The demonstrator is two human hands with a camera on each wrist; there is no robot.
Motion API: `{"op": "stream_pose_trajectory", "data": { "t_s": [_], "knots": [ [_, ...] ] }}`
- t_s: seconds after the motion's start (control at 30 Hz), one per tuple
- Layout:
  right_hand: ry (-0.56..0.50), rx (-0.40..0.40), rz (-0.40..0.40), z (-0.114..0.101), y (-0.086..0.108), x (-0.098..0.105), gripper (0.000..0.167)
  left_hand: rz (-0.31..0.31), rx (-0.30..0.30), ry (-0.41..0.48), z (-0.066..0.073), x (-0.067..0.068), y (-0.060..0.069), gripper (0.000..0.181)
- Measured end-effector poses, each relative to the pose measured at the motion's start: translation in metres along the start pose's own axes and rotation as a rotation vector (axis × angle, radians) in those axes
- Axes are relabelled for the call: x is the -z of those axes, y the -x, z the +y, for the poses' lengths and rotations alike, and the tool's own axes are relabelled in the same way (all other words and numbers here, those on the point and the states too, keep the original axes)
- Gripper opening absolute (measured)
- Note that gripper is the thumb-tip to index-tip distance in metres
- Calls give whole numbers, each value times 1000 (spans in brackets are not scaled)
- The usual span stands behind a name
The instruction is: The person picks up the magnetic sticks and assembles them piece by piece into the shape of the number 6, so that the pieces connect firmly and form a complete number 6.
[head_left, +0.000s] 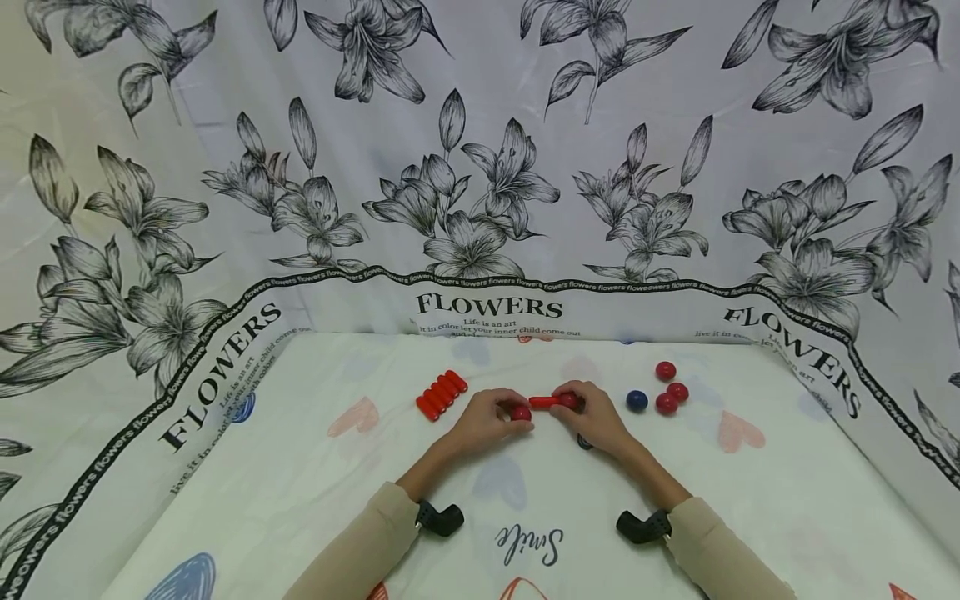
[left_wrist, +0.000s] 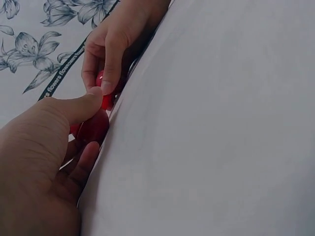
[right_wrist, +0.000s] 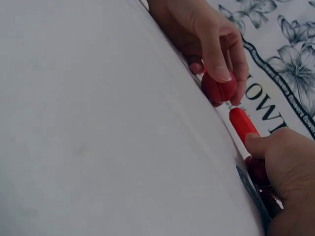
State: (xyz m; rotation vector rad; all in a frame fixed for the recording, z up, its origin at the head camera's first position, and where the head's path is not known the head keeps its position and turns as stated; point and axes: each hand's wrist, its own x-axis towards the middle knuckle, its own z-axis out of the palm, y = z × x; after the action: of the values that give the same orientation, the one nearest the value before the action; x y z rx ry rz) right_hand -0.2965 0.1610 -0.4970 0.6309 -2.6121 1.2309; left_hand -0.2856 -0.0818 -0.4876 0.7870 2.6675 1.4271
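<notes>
Left hand (head_left: 484,421) pinches one red ball (head_left: 521,413); right hand (head_left: 597,417) grips one red rod (head_left: 543,402), both above the tablecloth (head_left: 442,500).

On my remote views, I see the left fingers closed around the ball, which is glossy, round and marked by a thin seam. The right thumb and fingers are closed on the rod, smooth and bright red, with its free end very near this ball; if they touch, I cannot tell. A second red ball (head_left: 570,402) is also at the right fingers, beside the other rod end, but I cannot tell whether it is joined. On the left side, more red rods (head_left: 442,394) lie in a close row. On the right side, one dark blue ball (head_left: 637,401) lies near three red balls (head_left: 665,371).
</notes>
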Motion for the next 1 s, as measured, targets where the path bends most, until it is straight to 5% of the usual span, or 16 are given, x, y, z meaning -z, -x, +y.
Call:
{"op": "stream_pose_trajectory", "data": {
  "t_s": [0.53, 1.0],
  "knots": [
    [-98, 21, -125, -3, 12, 9, 23, 119, 25, -41, -2, -1, -1, 30],
    [-66, 39, -124, -10, 12, 6, 20, 81, 4, -37, -5, 0, -2, 31]
  ]
}}
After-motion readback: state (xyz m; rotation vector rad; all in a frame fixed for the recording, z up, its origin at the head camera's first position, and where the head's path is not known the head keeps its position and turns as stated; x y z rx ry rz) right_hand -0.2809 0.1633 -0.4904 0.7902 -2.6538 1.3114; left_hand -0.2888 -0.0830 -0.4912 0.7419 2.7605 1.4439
